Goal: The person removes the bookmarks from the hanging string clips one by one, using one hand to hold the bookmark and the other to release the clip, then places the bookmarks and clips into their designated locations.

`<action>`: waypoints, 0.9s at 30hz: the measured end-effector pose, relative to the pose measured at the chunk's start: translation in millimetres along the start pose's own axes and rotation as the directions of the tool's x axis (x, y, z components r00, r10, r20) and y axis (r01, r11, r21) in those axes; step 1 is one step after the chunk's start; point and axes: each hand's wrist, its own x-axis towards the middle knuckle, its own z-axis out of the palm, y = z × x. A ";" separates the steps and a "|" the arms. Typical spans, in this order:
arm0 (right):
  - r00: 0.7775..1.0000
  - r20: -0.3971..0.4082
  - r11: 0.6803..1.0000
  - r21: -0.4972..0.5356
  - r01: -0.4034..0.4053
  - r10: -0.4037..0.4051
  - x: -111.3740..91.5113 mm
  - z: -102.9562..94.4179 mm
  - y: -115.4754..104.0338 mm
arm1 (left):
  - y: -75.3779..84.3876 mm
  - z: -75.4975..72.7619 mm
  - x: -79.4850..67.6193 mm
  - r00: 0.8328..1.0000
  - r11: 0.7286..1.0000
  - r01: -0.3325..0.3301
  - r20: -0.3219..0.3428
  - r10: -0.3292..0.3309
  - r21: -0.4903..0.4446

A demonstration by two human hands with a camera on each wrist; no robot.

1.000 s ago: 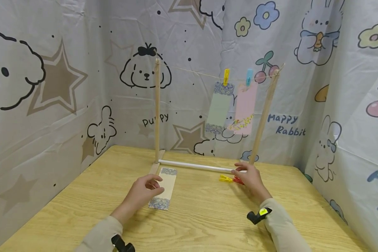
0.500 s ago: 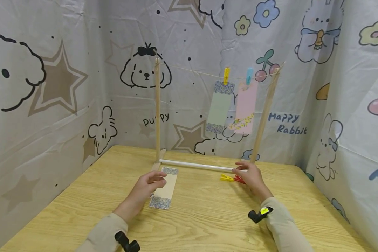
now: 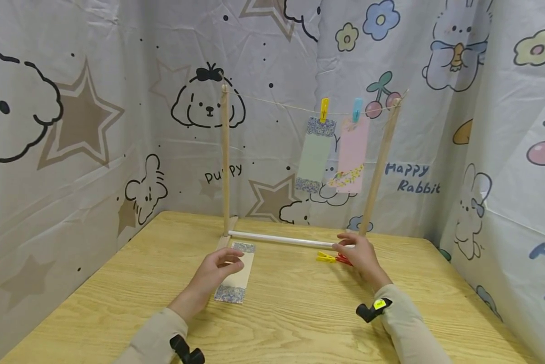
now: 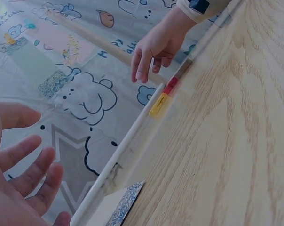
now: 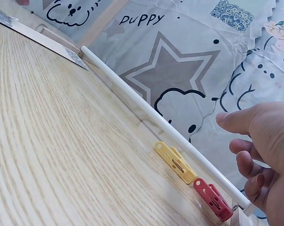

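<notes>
Currently I have both hands free of any load over the table (image 3: 281, 318). Left of centre in the head view, the left hand (image 3: 213, 270) hovers over the cream card (image 3: 242, 278), its thumb well apart from loosely bent fingers; the left wrist view shows nothing between them. The card lies flat on the wood, a patterned band at each end, just beside the foot of the left post (image 3: 226, 167). Being thin and flat, it could, I judge, slide or crease if the fingertips press down without catching an edge.

Right of centre, the right hand (image 3: 360, 254) hangs by the right end of the white rod (image 3: 277, 238), thumb out, fingers loosely curved and, in the right wrist view, holding nothing. Whether a fingertip brushes the rod I cannot tell. Near it the yellow clip (image 5: 175, 162) and the red clip (image 5: 212, 199) lie nearly end to end, so a hasty sweep could scatter them. A knock to the rod might also shake the frame and set swinging the green card (image 3: 315, 154) and pink card (image 3: 351, 146), which hang from the sagging string (image 3: 277, 103) at upper right.
</notes>
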 end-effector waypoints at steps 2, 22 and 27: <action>1.000 -0.004 1.000 -0.006 0.007 -0.007 0.1 -0.6 -1.3 | 0.5 0.8 0.8 1.000 1.000 -0.001 0.001 0.001 0.001; 0.999 -0.006 0.999 0.000 0.048 -0.048 0.9 -2.6 -9.4 | 2.9 3.4 9.7 1.000 1.000 -0.015 0.013 0.015 -0.009; 0.999 -0.011 0.999 0.013 0.044 -0.044 1.0 -1.6 -11.4 | 3.5 5.5 12.3 1.000 1.000 -0.007 0.013 0.007 -0.010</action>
